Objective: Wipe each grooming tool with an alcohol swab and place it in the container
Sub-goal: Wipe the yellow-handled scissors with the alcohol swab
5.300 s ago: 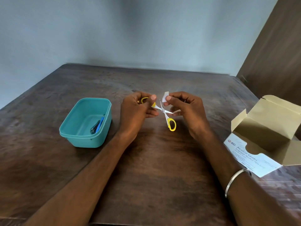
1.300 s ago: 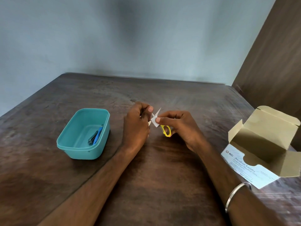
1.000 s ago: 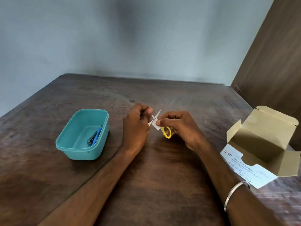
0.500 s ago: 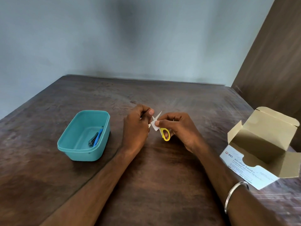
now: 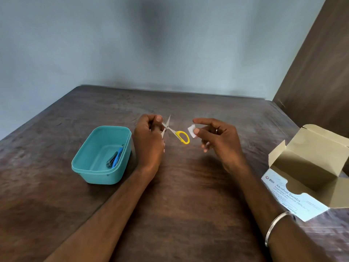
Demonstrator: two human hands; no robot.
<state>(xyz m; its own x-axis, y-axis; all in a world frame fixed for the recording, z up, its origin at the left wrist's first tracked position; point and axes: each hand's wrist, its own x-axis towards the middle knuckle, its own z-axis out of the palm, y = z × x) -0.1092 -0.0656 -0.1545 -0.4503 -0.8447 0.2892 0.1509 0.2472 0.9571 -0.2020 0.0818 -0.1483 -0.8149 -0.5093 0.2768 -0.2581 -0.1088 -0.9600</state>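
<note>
A person's left hand (image 5: pixel 149 137) grips a small pair of yellow-handled steel scissors (image 5: pixel 174 131) above a dark wooden table (image 5: pixel 181 195), blades spread open, one yellow loop jutting toward the right hand (image 5: pixel 219 140). That hand pinches a small white alcohol swab (image 5: pixel 191 131) between thumb and middle finger — index finger extended, swab just beside the loop, not touching it. To the left, near the left wrist, sits a teal rectangular plastic container (image 5: pixel 103 155) holding a metal nail clipper (image 5: pixel 111 160) and a blue-handled tool (image 5: pixel 118 156). At the right edge lies an open cardboard alcohol-swab box (image 5: pixel 309 174); a silver bangle (image 5: pixel 274 226) circles the right wrist.
</note>
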